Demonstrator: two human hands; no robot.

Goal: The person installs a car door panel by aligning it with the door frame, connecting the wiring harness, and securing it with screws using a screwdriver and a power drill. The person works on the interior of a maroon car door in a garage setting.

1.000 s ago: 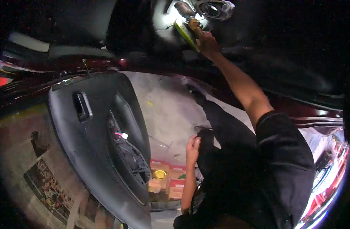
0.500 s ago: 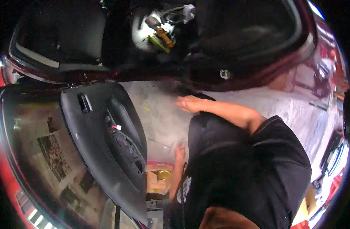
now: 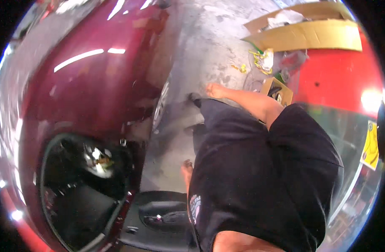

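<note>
Head view: swung right since the earlier frames; glossy maroon car body (image 3: 96,84), previously seen across the top, is now seen along the left.
Right hand: bare right hand (image 3: 216,90) was placed at the yellow-handled tool inside the car a second ago; now held over the grey concrete floor (image 3: 201,50), well apart from the car body, forearm extended from the black short-sleeved shirt (image 3: 243,168).
Right fingers: seen loosely curled; gap between them cannot be told.
Left hand: bare left hand (image 3: 187,169) held low beside the shirt, above the door panel in view.
Left fingers: blurred and bent; whether anything is held cannot be told.
Door panel: moulded black plastic door panel (image 3: 133,206) located at lower centre, beside the car body; lower part of the shirt overlapped on its right edge. Small white connector (image 3: 159,217) seen in its recess.
Car interior: brightly lit tool cluster (image 3: 99,161) seen through the black-framed window opening (image 3: 43,185); detail lost to blur.
Upper right: long open brown cardboard box (image 3: 306,37) set by a glossy red surface (image 3: 327,80); crumpled yellow-and-white wrapping (image 3: 266,61) and small brown cardboard box (image 3: 285,94) with dark contents seen near it.
Right edge: yellow printed sheet (image 3: 370,145) seen against greenish glass.
</note>
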